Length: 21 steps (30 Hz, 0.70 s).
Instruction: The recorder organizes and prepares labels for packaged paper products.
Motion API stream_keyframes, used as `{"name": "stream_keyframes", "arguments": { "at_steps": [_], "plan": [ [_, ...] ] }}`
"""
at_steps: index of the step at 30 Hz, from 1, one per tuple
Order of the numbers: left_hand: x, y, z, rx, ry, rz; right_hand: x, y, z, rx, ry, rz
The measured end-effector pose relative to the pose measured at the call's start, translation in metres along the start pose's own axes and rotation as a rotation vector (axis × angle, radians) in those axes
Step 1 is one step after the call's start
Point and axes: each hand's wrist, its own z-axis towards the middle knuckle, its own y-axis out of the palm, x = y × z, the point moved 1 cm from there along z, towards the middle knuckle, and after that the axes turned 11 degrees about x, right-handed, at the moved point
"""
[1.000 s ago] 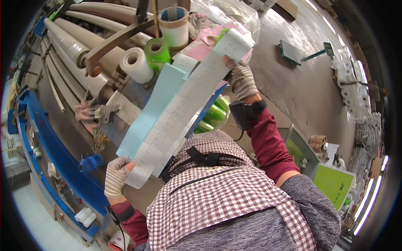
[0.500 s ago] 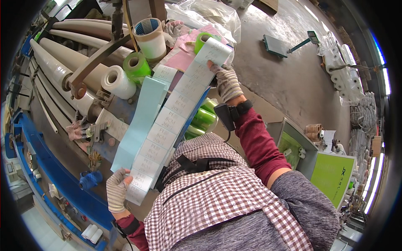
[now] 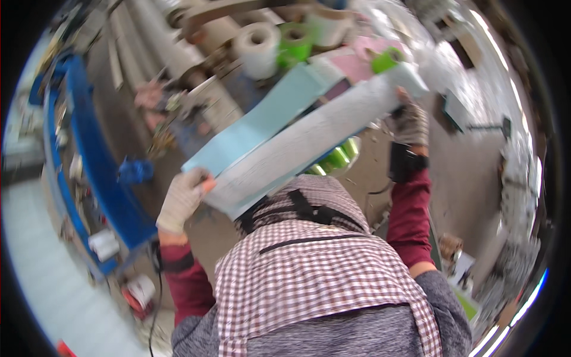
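A long white label strip, blurred by motion, stretches slantwise between my hands in front of my apron. At its lower left end my left hand, in a pale glove with bare fingertips, pinches the edge. Close along the strip's far side lies a light blue paper strip, its near end also at my left hand. My right hand, in a striped glove, is closed on the upper right end with the thumb on top; its other fingers are mostly hidden. Near that end lies a small green roll.
A white film roll and a green roll stand beyond the strips, beside pink paper. Green film rolls sit under the strip's near side. At left curves a blue metal frame; a platform scale stands at right.
The view has swung round, and the label strip now lies flatter across it, its print smeared. Both hands keep hold of its ends.
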Motion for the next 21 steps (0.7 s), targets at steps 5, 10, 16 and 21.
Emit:
{"name": "stream_keyframes", "arguments": {
  "at_steps": [5,10,16,21],
  "plan": [
    [0.01,-0.008,0.018,-0.084,-0.377,-0.191,-0.01,-0.022,0.025,-0.063,0.025,0.065],
    [0.004,-0.01,0.023,-0.12,-0.457,-0.272,-0.017,-0.023,0.036,-0.068,0.023,0.006],
    [-0.006,-0.014,0.025,-0.133,-0.48,-0.365,-0.054,-0.009,0.016,0.002,-0.118,-0.039],
    [-0.007,-0.018,0.022,-0.121,-0.505,-0.46,-0.077,-0.015,0.022,0.034,-0.223,-0.145]
  ]
}}
